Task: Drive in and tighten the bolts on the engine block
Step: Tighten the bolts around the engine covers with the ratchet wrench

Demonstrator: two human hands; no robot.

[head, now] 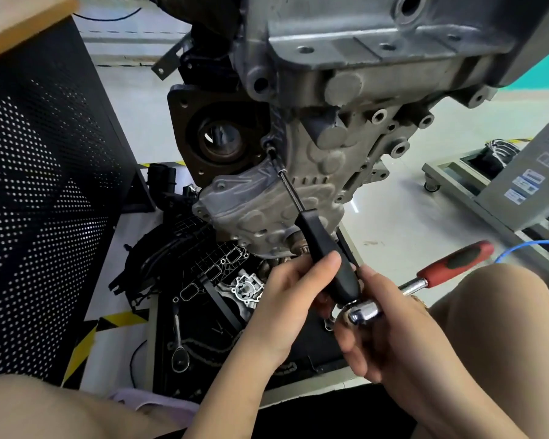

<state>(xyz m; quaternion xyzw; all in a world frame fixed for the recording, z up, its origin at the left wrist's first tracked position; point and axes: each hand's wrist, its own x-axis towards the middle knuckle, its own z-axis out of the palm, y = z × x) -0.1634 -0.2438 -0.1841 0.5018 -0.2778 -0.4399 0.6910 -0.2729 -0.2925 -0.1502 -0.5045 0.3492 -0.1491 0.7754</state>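
**A:** From the head camera, we have our left hand [293, 299] wrapped around the black-handled nut driver with the slim steel shaft [325, 258], thumb lying along the grip. Up and away from that hand, the shaft's tip sits on a small bolt [268, 146] at the edge of the grey cast-aluminium engine block [346, 99].

**B:** And our right hand [396, 324] curls around the chrome head of the red-handled ratchet wrench [425, 283], which meets the butt of the driver just beside our left fingers. Its red grip sticks out beyond the right hand, with nothing holding it.

**A:** So the risk we see: the shaft is long and slanted. If we swing the ratchet while the driver leans off the bolt's axis, the tip may cam out and round the head.

**B:** Or cross-thread it in soft aluminium. We can't tell how deep the bolt sits.

**A:** Also, below our hands, loose black parts and a second small ratchet [178, 343] lie on the floor; a slip could drop the tool among them.
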